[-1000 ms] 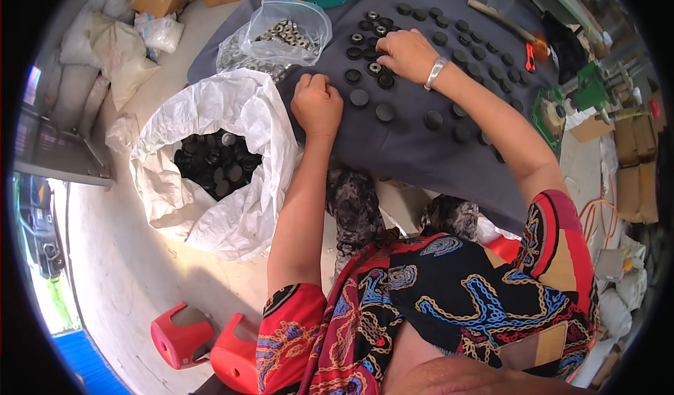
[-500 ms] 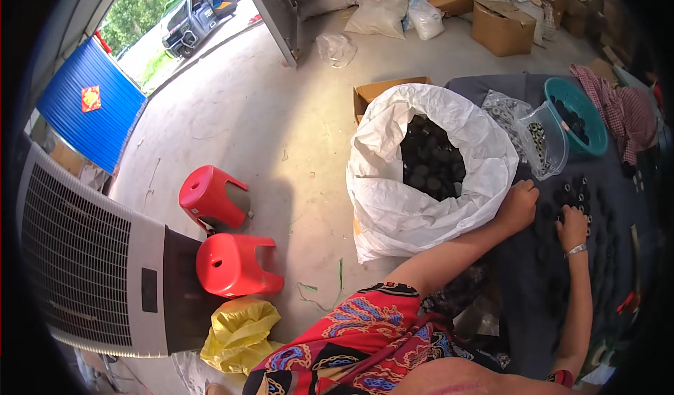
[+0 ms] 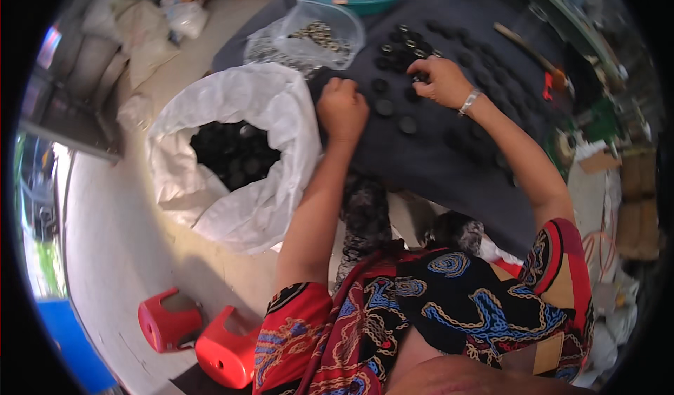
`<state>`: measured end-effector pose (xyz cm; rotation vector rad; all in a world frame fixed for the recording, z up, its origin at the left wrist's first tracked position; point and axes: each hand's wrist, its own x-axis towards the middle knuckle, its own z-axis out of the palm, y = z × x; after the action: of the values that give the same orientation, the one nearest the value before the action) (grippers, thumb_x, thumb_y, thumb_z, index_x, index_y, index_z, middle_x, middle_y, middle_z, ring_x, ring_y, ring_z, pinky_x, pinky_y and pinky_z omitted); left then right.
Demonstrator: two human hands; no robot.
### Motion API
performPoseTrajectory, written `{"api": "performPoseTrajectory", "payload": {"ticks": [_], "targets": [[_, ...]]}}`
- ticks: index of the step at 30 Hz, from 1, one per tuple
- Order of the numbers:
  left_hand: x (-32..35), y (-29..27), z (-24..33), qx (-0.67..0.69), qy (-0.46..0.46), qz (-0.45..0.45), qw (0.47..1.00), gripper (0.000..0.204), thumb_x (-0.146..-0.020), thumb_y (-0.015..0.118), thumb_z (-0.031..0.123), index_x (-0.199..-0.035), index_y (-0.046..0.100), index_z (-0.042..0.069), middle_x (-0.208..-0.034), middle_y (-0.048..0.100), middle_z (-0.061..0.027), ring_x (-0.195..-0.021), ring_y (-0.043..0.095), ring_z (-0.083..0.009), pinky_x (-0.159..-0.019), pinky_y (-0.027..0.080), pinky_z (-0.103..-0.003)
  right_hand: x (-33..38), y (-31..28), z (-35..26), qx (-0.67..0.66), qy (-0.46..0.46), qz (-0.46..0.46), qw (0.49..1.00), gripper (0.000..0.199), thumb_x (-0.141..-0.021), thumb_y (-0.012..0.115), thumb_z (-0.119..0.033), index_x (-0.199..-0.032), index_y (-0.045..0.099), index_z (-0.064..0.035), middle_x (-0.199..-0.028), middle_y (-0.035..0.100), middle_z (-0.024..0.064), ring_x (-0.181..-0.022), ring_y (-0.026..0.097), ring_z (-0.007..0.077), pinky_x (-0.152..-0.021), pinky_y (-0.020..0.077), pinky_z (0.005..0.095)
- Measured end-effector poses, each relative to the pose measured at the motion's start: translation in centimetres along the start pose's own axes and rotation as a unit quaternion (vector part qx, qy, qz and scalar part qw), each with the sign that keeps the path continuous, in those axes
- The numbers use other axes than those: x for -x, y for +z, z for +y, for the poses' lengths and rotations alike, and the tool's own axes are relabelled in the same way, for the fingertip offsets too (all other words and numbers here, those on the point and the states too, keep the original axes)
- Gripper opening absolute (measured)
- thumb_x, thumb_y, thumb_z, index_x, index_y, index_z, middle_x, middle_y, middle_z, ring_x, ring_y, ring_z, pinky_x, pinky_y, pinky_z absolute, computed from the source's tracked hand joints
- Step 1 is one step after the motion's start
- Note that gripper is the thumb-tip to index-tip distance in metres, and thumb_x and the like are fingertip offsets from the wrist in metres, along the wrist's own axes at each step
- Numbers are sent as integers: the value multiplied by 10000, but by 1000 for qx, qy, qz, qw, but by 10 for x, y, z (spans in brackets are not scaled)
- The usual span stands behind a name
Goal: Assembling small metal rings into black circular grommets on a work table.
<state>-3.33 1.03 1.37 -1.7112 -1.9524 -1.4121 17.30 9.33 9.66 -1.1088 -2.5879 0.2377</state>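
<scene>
White sack flanks the worktop's left edge, beside the closed left hand. Right hand grips a black cap. Teal basin occupies the far edge.

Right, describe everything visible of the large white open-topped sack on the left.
The large white sack looks like thin plastic fabric, wrinkled and softly bulging. It stands with its uneven mouth wide open, left of the dark grey cloth-covered table. Inside lie many small black round discs, loosely heaped; how deep is hidden. The person's left forearm runs along its right side; whether they touch cannot be told. What it rests on is hidden.
</scene>
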Motion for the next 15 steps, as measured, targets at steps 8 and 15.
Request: {"api": "performPoseTrajectory", "payload": {"ticks": [8, 15], "targets": [[7, 7, 13, 2, 3, 5, 1000, 64, -664, 642, 52, -726, 632, 64, -785, 588, -80, -758, 596, -291, -646, 485, -415, 45, 3, -4, 8, 19, -71, 997, 314, -706, 674, -164, -994, 620, -51, -855, 604, 139, -816, 596, 299, -737, 480, 395], [8, 6, 9, 0, 5, 9, 1000, 70, -663, 636, 34, -729, 634, 60, -772, 585, -84, -737, 595, -299, -636, 481, -419, 54, -1, -11, -19, 47, -81, 995, 256, -718, 684, -167, -903, 560, -40, -839, 622, 112, -817, 604, 294, -742, 452, 424]]}}
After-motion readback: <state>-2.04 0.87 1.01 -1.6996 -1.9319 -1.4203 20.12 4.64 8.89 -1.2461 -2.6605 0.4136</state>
